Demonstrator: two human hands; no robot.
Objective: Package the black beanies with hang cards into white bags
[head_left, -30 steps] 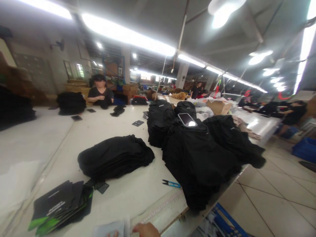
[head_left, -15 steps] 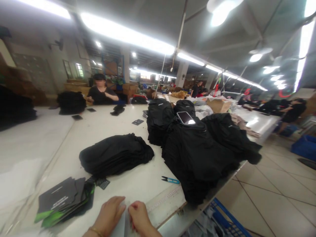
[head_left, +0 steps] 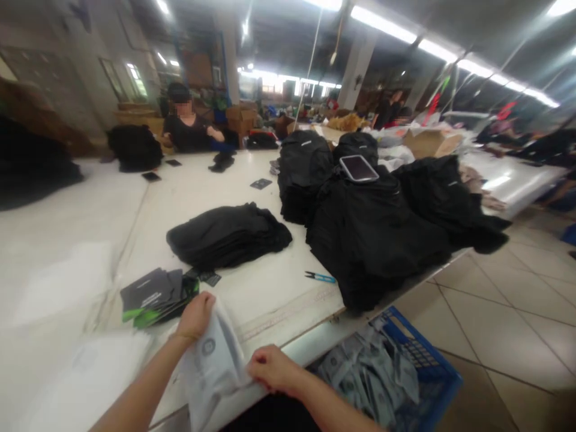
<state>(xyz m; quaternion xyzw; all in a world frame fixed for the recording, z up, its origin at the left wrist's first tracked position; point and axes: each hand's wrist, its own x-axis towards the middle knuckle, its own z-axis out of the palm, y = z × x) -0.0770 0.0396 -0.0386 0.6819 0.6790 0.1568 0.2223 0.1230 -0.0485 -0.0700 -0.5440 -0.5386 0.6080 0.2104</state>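
Note:
A frosted plastic bag (head_left: 209, 360) with a round printed mark hangs tilted over the table's front edge, pulled taut between my hands. My left hand (head_left: 198, 315) is closed on its upper edge, and my right hand (head_left: 271, 367) pinches the lower right corner. What the bag contains, if anything, cannot be made out. Just beyond my left hand lie dark printed cards (head_left: 153, 291) with green ends. Further back is a stack of folded black garments (head_left: 229, 236). Blue thread snips (head_left: 320, 276) rest to the right, by a large black garment pile (head_left: 373, 228).
A blue crate (head_left: 443, 384) full of packed plastic bags stands on the floor at right. A phone (head_left: 359, 168) lies on the black garments. White plastic bags (head_left: 108, 366) are spread at the table's left front. Across the table sits a person (head_left: 191, 129).
My hands have moved apart, stretching the plastic bag between them; the right one has gone rightward and down the bag. The view has tilted downward, bringing more of the blue crate into sight.

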